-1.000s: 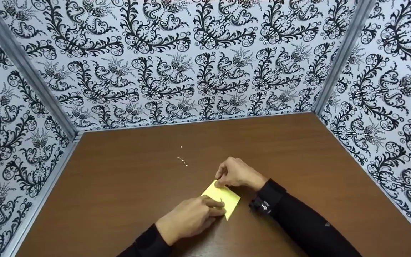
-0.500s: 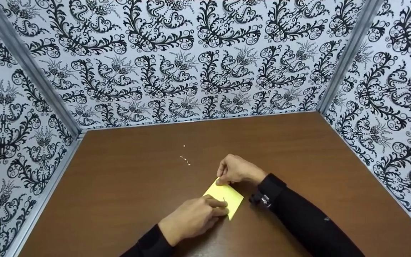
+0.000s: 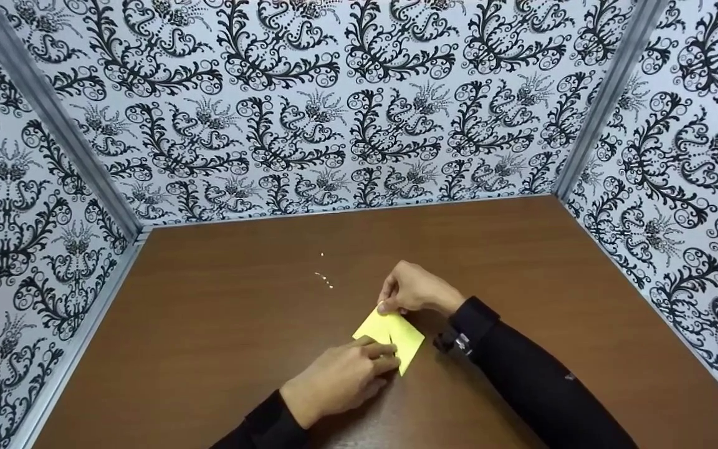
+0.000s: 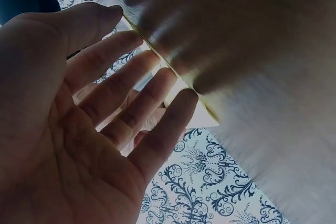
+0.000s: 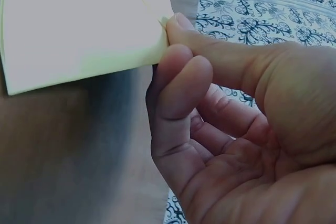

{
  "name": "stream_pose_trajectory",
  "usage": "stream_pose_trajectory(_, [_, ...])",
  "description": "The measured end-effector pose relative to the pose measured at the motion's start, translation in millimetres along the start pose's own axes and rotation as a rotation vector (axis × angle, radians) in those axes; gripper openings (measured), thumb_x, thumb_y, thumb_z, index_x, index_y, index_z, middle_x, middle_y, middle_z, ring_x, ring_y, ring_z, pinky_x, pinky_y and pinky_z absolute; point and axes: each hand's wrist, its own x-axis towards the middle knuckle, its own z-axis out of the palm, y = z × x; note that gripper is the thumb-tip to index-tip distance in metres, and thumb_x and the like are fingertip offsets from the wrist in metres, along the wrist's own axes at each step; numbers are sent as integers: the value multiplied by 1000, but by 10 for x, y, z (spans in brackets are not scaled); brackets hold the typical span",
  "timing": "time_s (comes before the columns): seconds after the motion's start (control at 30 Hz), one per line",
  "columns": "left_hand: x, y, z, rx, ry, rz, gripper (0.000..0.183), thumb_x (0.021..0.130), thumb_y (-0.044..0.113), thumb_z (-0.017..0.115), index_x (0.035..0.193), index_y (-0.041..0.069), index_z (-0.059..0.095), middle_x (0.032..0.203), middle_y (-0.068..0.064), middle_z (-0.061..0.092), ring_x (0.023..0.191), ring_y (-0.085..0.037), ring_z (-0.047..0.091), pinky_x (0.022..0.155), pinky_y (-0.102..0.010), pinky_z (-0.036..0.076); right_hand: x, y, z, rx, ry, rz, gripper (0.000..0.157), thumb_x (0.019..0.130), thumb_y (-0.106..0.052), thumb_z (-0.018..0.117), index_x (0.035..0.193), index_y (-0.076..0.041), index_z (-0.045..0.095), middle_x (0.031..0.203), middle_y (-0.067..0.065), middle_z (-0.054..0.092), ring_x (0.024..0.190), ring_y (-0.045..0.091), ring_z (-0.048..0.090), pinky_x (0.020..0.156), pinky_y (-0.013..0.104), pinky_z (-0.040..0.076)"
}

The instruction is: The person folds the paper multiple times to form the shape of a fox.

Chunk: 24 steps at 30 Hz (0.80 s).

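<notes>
A small folded sheet of yellow paper (image 3: 410, 342) lies on the table with a dark slit along the fold in its middle. My right hand (image 3: 420, 288) pinches its far corner between thumb and fingers; in the right wrist view the paper (image 5: 84, 30) looks pale, its corner between the thumb tip and fingertips. At the near left side of the sheet, my left hand (image 3: 343, 376) presses down with its fingertips. The left wrist view shows the fingers (image 4: 149, 98) of that hand extended, their tips right at the paper's edge.
Several small whitish bits (image 3: 324, 279) lie on the brown table (image 3: 222, 299) beyond the paper. Patterned white-and-black walls (image 3: 309, 125) with grey metal corner posts (image 3: 596, 118) enclose the table at the back and sides. A dark wrist device (image 3: 455, 343) sits on the right sleeve.
My right hand has moved slightly away from me with the pinched corner, and the sheet has shifted with it. The dark slit looks longer. The left hand has stayed nearly in place.
</notes>
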Motion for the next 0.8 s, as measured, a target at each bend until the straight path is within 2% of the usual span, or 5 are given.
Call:
stream_pose_trajectory(0.17, [9, -55, 28, 26, 80, 9, 34, 111, 28, 81, 145, 23, 81, 154, 2, 77, 138, -17, 74, 110, -38, 66, 5, -37, -77, -9, 49, -4, 7, 97, -13, 96, 93, -11, 91, 78, 0, 81, 59, 7, 64, 56, 19, 51])
stream_pose_trajectory(0.3, [8, -123, 15, 23, 129, -6, 32, 111, 28, 82, 142, 23, 82, 151, 0, 78, 137, -20, 74, 104, -43, 68, -8, -73, -158, 14, 91, 18, 6, 98, -13, 96, 95, -11, 91, 84, 3, 84, 66, 11, 70, 61, 22, 59])
stream_pose_trajectory(0.4, [4, -187, -14, 17, 158, -31, 26, 111, 27, 82, 138, 24, 84, 150, -1, 79, 134, -21, 74, 99, -45, 69, -25, -107, -234, 31, 120, 24, 5, 99, -13, 95, 97, -11, 90, 88, 5, 86, 70, 14, 75, 64, 25, 64])
stream_pose_trajectory(0.5, [-3, -262, -58, -2, 192, -60, 23, 112, 26, 81, 134, 23, 85, 148, -2, 81, 132, -22, 76, 98, -47, 69, -43, -139, -313, 24, 165, -7, 5, 100, -14, 94, 98, -12, 91, 90, 4, 87, 71, 14, 75, 66, 26, 64])
stream_pose_trajectory(0.8, [-80, -505, -154, 6, 270, -168, 34, 109, 26, 85, 141, 16, 83, 149, -7, 81, 136, -27, 75, 102, -55, 69, -73, -199, -442, 9, 348, -75, 5, 101, -19, 93, 101, -14, 91, 96, 4, 87, 81, 15, 74, 73, 27, 61])
